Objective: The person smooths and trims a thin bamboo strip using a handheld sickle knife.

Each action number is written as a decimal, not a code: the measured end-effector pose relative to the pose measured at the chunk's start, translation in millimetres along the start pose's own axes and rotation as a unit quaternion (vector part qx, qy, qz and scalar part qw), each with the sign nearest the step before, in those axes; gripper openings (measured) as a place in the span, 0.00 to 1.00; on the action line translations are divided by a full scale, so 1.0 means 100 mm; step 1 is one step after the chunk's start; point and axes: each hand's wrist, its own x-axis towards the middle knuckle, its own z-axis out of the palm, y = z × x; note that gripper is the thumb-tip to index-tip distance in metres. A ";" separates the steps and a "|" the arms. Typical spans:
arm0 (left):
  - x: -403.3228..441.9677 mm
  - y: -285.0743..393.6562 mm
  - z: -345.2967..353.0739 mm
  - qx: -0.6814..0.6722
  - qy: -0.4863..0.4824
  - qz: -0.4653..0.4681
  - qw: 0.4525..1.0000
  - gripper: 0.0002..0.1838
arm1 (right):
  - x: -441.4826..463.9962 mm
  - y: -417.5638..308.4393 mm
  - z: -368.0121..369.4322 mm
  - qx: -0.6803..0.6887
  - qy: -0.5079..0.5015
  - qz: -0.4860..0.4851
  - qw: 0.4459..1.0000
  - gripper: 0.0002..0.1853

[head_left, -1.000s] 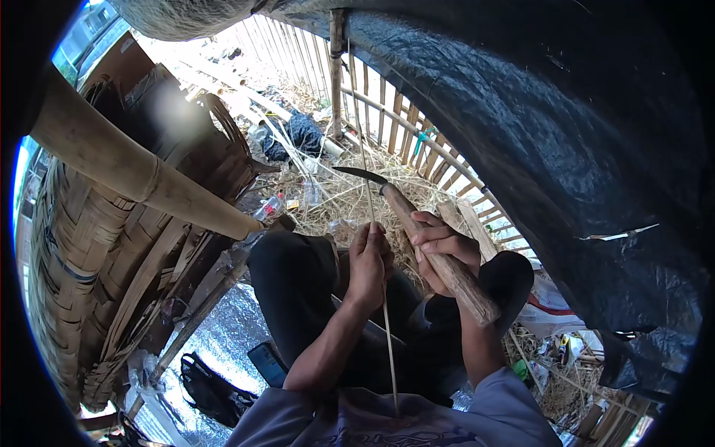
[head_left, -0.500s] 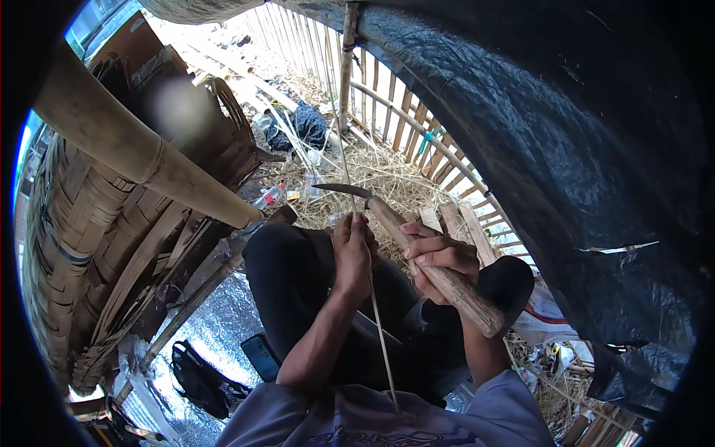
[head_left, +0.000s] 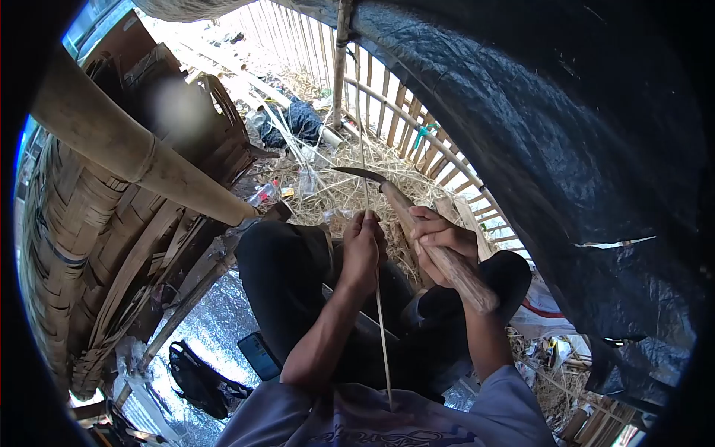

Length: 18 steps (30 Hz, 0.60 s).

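A long thin bamboo strip [head_left: 383,328] runs upright from my shirt, through my left hand [head_left: 363,246], and on toward the fence. The fingers of that hand are closed round the strip. My right hand [head_left: 447,246] is wrapped round the thick wooden handle of a curved knife [head_left: 465,281]. Its dark, hooked blade [head_left: 359,173] points left and crosses the strip just above my left hand; whether it touches the strip I cannot tell. Both hands are over my bent knees.
A thick bamboo pole [head_left: 141,160] and woven bamboo panels [head_left: 89,223] stand at the left. Black plastic sheeting [head_left: 521,134] hangs at the right. Bamboo shavings [head_left: 387,167] litter the ground before a slatted fence [head_left: 395,112]. A phone [head_left: 259,356] and a black bag [head_left: 199,378] lie on silvery sheeting.
The knife blade has shifted right, and my right hand has moved slightly up. My left hand has moved a little right with the strip still held. The view has shifted slightly.
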 end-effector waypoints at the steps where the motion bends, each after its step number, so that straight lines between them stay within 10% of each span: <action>1: 0.01 0.00 -0.01 -0.008 -0.004 -0.006 1.000 0.09 | 0.03 0.02 0.01 0.014 0.011 0.023 1.000 0.12; 18: 0.45 0.23 -0.03 0.117 -0.073 -0.071 0.988 0.10 | -0.09 0.27 -0.12 0.009 0.032 0.022 0.999 0.10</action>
